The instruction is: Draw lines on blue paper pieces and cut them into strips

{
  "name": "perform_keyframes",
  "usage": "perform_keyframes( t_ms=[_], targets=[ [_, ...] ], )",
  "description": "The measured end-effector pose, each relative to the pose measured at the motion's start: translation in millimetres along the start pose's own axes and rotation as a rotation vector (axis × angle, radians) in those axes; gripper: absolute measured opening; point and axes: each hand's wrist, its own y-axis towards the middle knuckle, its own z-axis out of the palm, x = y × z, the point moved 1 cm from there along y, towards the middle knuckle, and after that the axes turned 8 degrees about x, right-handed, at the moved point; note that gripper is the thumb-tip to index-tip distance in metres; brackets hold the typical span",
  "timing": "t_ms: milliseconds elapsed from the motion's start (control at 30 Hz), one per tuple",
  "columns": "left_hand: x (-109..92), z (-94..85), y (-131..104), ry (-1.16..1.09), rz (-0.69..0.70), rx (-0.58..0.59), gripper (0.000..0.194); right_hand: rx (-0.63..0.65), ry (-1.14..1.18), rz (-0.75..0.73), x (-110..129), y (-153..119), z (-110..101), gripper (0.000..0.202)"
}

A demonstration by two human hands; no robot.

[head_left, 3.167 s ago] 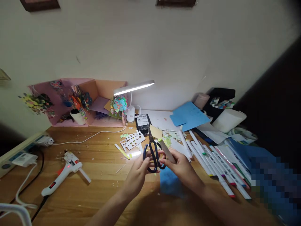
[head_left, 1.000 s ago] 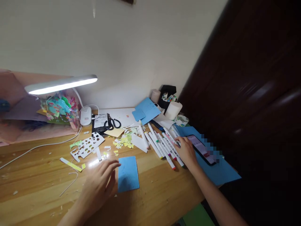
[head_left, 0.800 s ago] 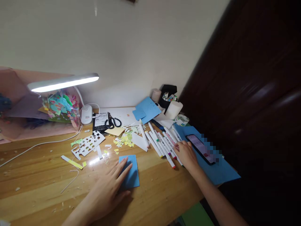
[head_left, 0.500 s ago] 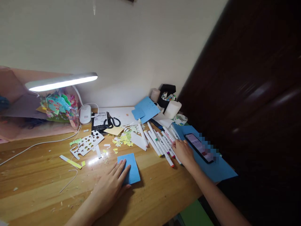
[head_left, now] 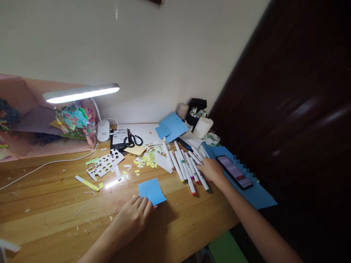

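Note:
A small square of blue paper (head_left: 152,190) lies on the wooden table, its near edge lifted slightly. My left hand (head_left: 137,212) is closed on that near edge, fingers curled over it and the thumb tip showing at the right. Further right, my right hand (head_left: 211,170) is at the side of a loose pile of white markers (head_left: 183,166) with coloured ends. Its fingers are bent around the end of one marker (head_left: 195,158); the fingertips are partly hidden.
Black-handled scissors (head_left: 133,138), paper scraps (head_left: 146,159) and a hole-punched white sheet (head_left: 105,164) lie behind. A lit lamp (head_left: 82,94) stands at left by a pink box (head_left: 55,149). A phone (head_left: 234,172) rests on a large blue sheet (head_left: 257,197) at right.
My left hand has gone from lying flat on the blue square to curling at its near edge. My right hand stays by the markers, some of which have shifted. The view has moved slightly.

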Motion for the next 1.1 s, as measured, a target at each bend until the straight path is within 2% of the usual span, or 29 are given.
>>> perform_keyframes(
  t_ms=[100, 233, 300, 467, 833, 1100],
  targets=[
    [-0.3, -4.3, 0.1, -0.014, 0.018, 0.040, 0.026, -0.012, 0.018, -0.005, -1.8, -2.6, -2.8, 0.021],
    [3.0, -11.6, 1.9, -0.057, 0.006, 0.097, 0.026, -0.062, 0.054, -0.083, 8.9, -9.2, 1.9, 0.020],
    [5.2, -14.7, 2.9, -0.056, 0.003, 0.076, 0.026, -0.075, 0.066, -0.115, 15.8, -13.5, 8.4, 0.019],
    [9.0, -15.3, 4.2, -0.062, 0.004, 0.027, 0.028, -0.099, 0.086, -0.085, 19.9, -15.8, 22.1, 0.019],
    [9.9, -15.0, 5.0, -0.096, -0.004, -0.050, 0.029, -0.098, 0.156, -0.213, 24.8, -7.2, 15.9, 0.013],
    [10.1, -17.8, 6.9, -0.128, -0.006, -0.043, 0.029, -0.070, 0.139, -0.201, 27.3, -5.8, 18.8, 0.011]
  ],
)
